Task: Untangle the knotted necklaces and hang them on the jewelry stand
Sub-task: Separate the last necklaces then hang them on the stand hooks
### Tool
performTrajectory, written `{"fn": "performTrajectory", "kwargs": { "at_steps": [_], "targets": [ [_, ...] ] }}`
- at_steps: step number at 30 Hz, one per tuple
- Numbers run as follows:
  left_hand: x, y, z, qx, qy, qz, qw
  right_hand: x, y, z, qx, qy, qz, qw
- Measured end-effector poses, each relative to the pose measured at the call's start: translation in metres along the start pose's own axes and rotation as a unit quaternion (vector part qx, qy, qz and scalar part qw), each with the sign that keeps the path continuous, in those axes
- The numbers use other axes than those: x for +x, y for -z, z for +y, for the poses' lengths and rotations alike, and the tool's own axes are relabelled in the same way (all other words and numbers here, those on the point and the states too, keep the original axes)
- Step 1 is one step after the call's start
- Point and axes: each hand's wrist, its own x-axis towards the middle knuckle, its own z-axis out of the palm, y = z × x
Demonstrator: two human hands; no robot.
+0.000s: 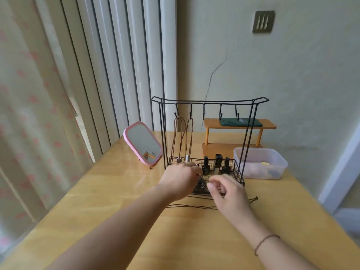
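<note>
I'm looking down at a glossy yellow wooden table (pixel 109 201) pushed into a corner, pale cracked wall (pixel 292 75) behind, white vertical blinds (pixel 120 65) and a heart-print curtain (pixel 25 114) on my left, a metal vent plate (pixel 263 21) high on the wall. The black wire stand (pixel 210 101) sits mid-table, and two brown cord necklaces (pixel 182 139) hang from its two leftmost hooks, trailing into the mesh basket (pixel 236 168) at its base. Dark little bottles (pixel 205 166) stand in that basket. A thin dark cord (pixel 187 206) lies on the table just in front of the stand, running under my hands, with a knotted end out to the right. My left hand (pixel 180 180) is at the basket's front, fingers curled, something small pinched at the tips, though I can't tell what. My right hand (pixel 228 191) is blurred beside it, fingers loosely bent; I can't tell if it grips anything. There's a thin bracelet (pixel 265 243) on that wrist. A pink mirror (pixel 143 143) leans left of the stand, a clear plastic tub (pixel 260 163) sits to its right, and a small wooden shelf (pixel 239 124) with a green pad stands behind.
</note>
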Motion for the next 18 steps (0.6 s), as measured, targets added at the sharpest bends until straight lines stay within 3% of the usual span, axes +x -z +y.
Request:
{"fn": "performTrajectory", "kwargs": {
  "at_steps": [1,3,9,12,15,18],
  "targets": [
    [-0.001,0.002,0.000,-0.002,-0.019,0.009,1.000,0.010,0.004,-0.006,0.056,-0.023,0.039,0.997],
    [-0.002,0.006,0.000,-0.002,-0.053,0.023,0.998,0.031,0.012,-0.019,0.137,-0.079,0.019,0.987],
    [0.009,0.026,0.001,-0.010,-0.072,0.077,0.994,0.068,0.041,-0.045,0.040,-0.077,-0.049,0.995],
    [0.022,0.039,0.002,-0.104,-0.019,0.126,0.986,0.090,0.061,-0.065,0.039,-0.034,-0.029,0.998],
    [0.036,0.047,0.005,-0.243,0.056,0.166,0.954,0.122,0.081,-0.088,-0.071,0.007,-0.026,0.997],
    [0.046,0.051,0.007,-0.348,0.131,0.204,0.906,0.150,0.094,-0.107,-0.231,0.036,-0.009,0.972]
  ]
}}
